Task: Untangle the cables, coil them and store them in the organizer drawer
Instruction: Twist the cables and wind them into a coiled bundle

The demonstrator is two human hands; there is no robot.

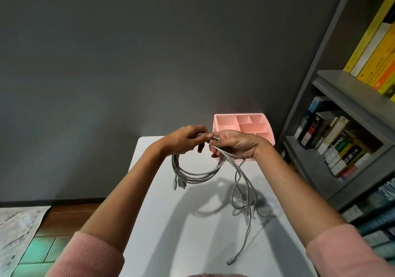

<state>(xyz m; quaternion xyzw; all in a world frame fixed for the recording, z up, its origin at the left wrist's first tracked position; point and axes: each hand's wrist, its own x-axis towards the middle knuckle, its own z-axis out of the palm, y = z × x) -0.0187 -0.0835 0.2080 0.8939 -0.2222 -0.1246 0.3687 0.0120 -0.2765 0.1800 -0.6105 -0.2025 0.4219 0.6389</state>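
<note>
Grey cables (pixel 198 175) hung as a coil at frame centre | loose strands trailed lower right onto the surface (pixel 171 223) | left hand (pixel 183 139) and right hand (pixel 235 146) fingers clamped on the coil's top

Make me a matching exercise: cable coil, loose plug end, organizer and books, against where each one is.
1 cable coil
2 loose plug end
3 organizer
4 books

A on the shelf
B hanging between left hand and right hand
C lying on the table, nearest the person
D just beyond the right hand

Pairs: 1-B, 2-C, 3-D, 4-A
</note>
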